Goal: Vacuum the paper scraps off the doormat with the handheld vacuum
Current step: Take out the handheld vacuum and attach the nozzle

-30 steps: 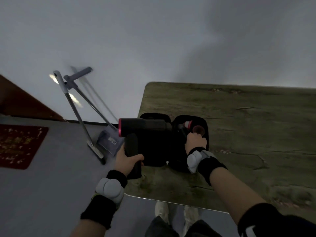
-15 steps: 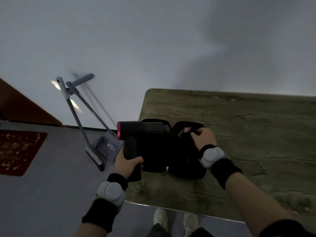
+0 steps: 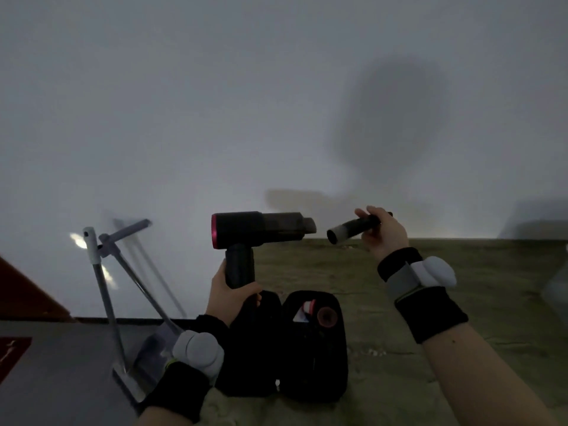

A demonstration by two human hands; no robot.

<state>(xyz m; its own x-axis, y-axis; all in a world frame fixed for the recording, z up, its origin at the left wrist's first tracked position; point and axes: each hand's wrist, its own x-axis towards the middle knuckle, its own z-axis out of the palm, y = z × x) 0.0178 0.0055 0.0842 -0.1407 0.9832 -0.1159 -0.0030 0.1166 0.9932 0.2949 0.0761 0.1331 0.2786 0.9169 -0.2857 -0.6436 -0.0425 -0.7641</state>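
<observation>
1. Open black case lies on the table, nearest; spare parts inside.
2. Above the case, left hand wraps the handle of the handheld vacuum, held upright.
3. Right of the vacuum, right hand pinches a nozzle, its mouth just short of the vacuum's snout, not yet joined.
4. Risk: a tilted nozzle could jam or slip from the light pinch.
5. Doormat far left of the case, on the floor, mostly cut off; scraps barely visible.

Broom and dustpan lean against the wall.
</observation>
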